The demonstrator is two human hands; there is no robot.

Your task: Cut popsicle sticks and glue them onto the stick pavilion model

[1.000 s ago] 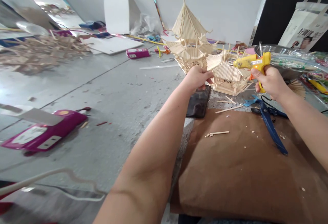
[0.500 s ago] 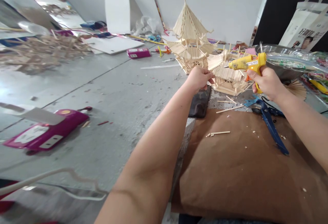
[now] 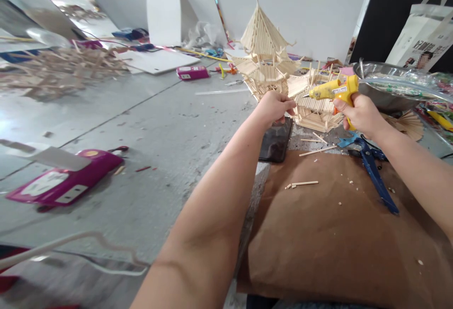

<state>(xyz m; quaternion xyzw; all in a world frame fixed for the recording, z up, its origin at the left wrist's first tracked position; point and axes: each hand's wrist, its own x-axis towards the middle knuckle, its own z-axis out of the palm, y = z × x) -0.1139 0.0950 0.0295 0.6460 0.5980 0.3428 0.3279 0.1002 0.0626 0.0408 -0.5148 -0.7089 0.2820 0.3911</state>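
My right hand is wrapped round the handle of a yellow glue gun, whose nozzle points left over a low wooden-stick structure. At the left edge of that structure, my left hand is closed, its fingertips pinched together; what they hold is too small to make out. Behind my left hand rises a taller stick pagoda with a pointed roof. A dark phone lies below my left hand. Blue pliers rest beneath my right wrist.
Brown paper covers the near surface, with loose sticks and scraps on it. A metal bowl holds wrapped items at the right. Purple power strips and a blurred stick heap lie left.
My right hand has moved the glue gun a little left, bringing its nozzle nearer my left hand. The left hand stays nearly in place.
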